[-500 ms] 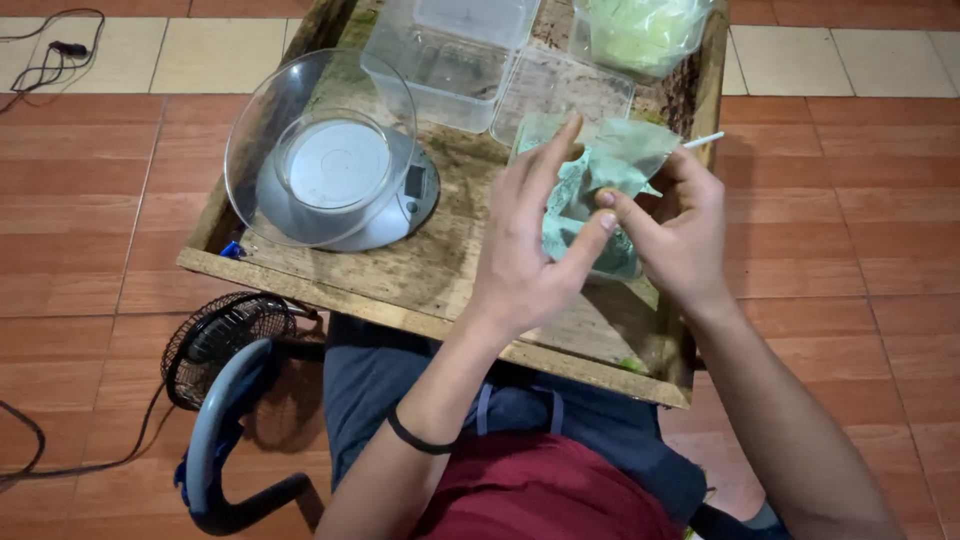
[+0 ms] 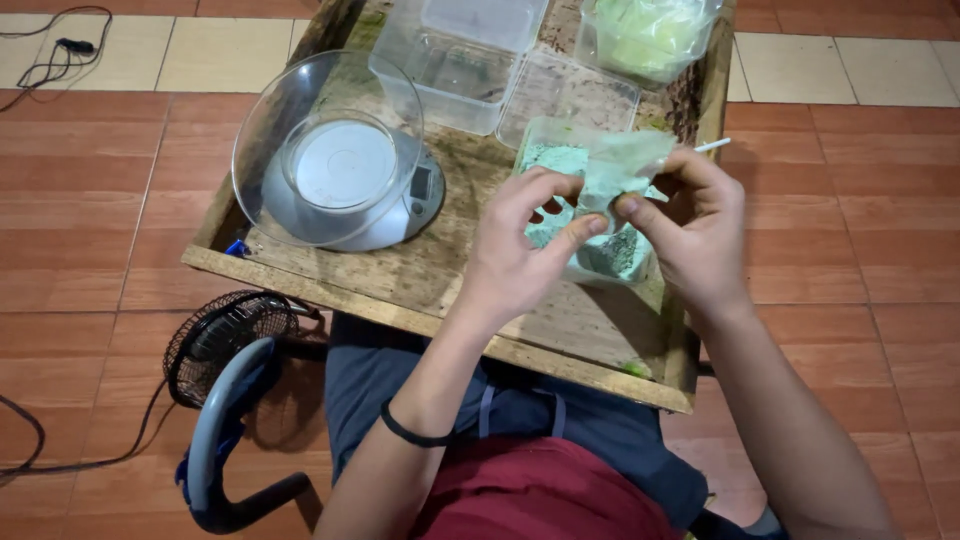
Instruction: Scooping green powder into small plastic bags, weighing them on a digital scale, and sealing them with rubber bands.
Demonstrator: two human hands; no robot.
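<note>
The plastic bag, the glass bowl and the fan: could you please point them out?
plastic bag (image 2: 600, 165): head view, upper clear part.
glass bowl (image 2: 270, 130): head view, left wall.
fan (image 2: 215, 340): head view, wire grille.

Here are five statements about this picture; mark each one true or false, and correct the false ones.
1. Both hands hold a clear plastic bag with pale green powder. True.
2. The glass bowl on the kitchen scale is full of powder. False: the bowl looks empty.
3. The left hand has a black band at the wrist. True.
4. The right hand rests on the floor. False: it grips the bag above the wooden table.
5. A small fan stands on the table. False: it is on the floor.
</note>
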